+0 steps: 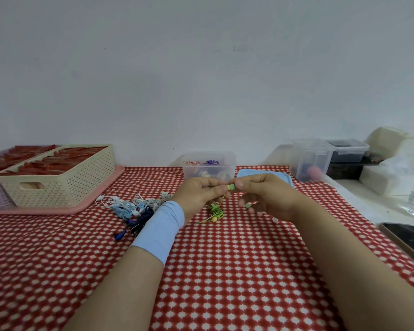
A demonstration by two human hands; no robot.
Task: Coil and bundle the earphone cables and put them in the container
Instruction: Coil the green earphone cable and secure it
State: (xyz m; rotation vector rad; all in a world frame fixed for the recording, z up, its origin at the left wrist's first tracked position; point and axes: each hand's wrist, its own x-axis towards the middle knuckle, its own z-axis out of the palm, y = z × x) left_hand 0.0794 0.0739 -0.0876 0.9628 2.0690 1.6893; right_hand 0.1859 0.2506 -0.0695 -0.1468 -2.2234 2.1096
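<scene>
Fingertips (221, 188) of both hands meet at centre and pinch one green-and-yellow earbud (231, 187). It is held up off the cloth, likely so the cable hangs free and a coil can start from this end.

- Left hand (200, 191): curled, thumb and forefinger on the earbud; pale blue wristband (160, 231) on the wrist.
- Right hand (267, 198): thumb and forefinger on the same earbud. The lower fingers are loosely curled beside a small green part (247, 205); which piece of the set it is, cannot tell.
- Green cable (217, 209): drops from the pinch to a loose tangle on the cloth between the wrists, with a second yellow bud (214, 219) at its near edge. Judged not yet coiled; the task is at its opening step for this set.
- Earphone pile (134, 209): white, light blue and dark blue sets, tangled, just left of the left wrist. Probably waiting stock, laid within reach.
- Clear container (228, 164): far side of the hands, by the wall, open. Coloured bands and what look like bundled sets lie inside.
- Blue lid (250, 172): flat on the cloth just right of the container, presumably set aside to leave the opening free.
- Cream basket (58, 185) on pink tray (101, 201): far left.
- Phone (406, 237): right edge.
- Red-and-white cloth (225, 271): under all.
</scene>
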